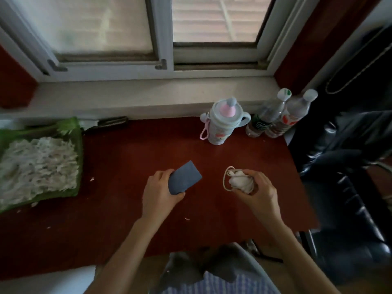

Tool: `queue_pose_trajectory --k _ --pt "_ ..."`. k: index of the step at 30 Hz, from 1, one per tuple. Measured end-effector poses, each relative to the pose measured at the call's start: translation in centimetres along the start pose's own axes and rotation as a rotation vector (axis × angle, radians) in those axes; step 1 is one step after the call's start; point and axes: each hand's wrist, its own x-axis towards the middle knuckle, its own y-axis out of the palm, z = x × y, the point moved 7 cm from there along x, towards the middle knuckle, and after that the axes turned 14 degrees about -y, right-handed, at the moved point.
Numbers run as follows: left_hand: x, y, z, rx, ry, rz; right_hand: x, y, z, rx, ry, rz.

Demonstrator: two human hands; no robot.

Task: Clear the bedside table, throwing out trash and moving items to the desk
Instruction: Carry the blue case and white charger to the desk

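Left hand (158, 193) grips a stiff blue card (184, 181) by its near end; right hand (257, 188) closes around a soft, light white cable bundle (238, 181).

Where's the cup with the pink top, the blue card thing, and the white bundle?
cup with the pink top (220, 126): head view, on its patterned body.
blue card (185, 177): head view, middle of its flat face.
white bundle (239, 180): head view, on the crumpled white part.
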Motion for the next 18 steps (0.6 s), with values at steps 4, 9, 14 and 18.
queue_pose_trajectory --k 4,9,14,18 --pt "1.9 2.5 -2.4 0.003 0.108 0.090 -1.6 -0.7 -1.0 -0.043 0.109 -0.043" --pt "3.5 5.4 -4.9 0.049 0.189 0.160 -2.3 -1.6 -2.3 -0.076 0.192 -0.087" --pt "4.5 8.1 -8.5 0.086 0.256 0.197 -2.4 -2.9 -4.2 -0.076 0.259 -0.141" --pt "5.4 10.9 -12.1 0.104 0.304 0.241 -2.7 -4.1 -5.9 -0.082 0.308 -0.174"
